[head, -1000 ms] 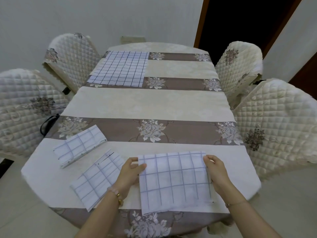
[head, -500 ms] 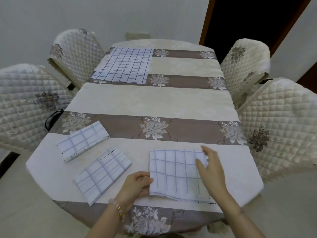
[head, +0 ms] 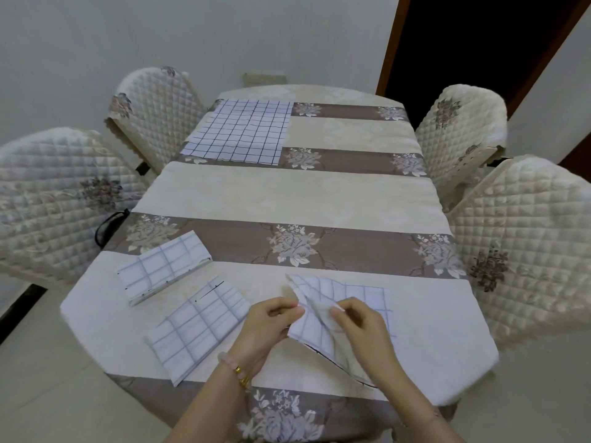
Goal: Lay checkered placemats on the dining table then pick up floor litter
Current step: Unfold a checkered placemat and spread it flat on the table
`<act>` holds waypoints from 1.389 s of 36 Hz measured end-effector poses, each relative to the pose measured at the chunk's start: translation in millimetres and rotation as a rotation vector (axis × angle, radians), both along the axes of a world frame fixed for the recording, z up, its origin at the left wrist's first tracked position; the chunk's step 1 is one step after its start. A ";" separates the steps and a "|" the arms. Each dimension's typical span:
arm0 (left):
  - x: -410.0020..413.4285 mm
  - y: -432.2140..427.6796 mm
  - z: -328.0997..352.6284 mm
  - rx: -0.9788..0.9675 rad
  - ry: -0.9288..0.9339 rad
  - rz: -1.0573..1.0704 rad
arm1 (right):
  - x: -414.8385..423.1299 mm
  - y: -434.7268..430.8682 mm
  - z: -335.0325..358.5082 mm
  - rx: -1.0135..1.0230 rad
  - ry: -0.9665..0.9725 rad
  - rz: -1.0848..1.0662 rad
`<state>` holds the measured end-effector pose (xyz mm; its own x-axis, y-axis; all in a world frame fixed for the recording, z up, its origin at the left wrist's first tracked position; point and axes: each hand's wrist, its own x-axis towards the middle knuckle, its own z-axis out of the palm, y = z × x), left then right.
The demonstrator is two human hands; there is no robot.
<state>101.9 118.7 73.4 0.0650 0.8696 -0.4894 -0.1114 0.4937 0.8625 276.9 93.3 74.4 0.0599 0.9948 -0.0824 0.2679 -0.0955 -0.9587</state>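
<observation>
- At the table's near edge, your left hand [head: 265, 324] and right hand [head: 361, 327] had moved off the sides of the folded white checkered cloth placemat [head: 361, 295]; both now pinched its layers apart, so unfolding had begun.
- It lay on the striped floral-clothed dining table [head: 287, 193], one flap lifted.
- Two folded checkered mats [head: 163, 270] waited just left; one spread mat [head: 243, 135] lay far off.
- Quilted chairs [head: 527, 244] crowded both sides.

Soft, even light falls on the dining table [head: 297, 193], leaving faint shadows. Beyond its far right corner the doorway [head: 473, 43] is black (unlit). Wide-angle distortion bows the chairs [head: 527, 244] beside it.
</observation>
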 end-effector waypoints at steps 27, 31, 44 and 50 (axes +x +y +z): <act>-82.1 75.5 -38.3 -0.036 0.407 0.444 | 102.9 24.0 -28.5 -0.584 0.188 -0.059; -73.9 66.6 -33.6 0.072 0.661 0.384 | 102.2 1.3 -40.8 -0.593 0.133 -0.073; 70.4 -12.1 -20.2 0.516 0.629 -0.733 | 64.3 -9.5 -21.5 -0.480 0.241 -0.114; 79.4 -10.9 -15.4 0.447 0.473 -0.571 | 60.5 -11.5 -10.9 -0.460 0.262 -0.088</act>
<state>181.3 107.8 58.0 0.4261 0.8834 -0.1953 0.4696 -0.0315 0.8823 337.4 81.8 63.6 0.0600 0.8445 -0.5322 -0.0026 -0.5330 -0.8461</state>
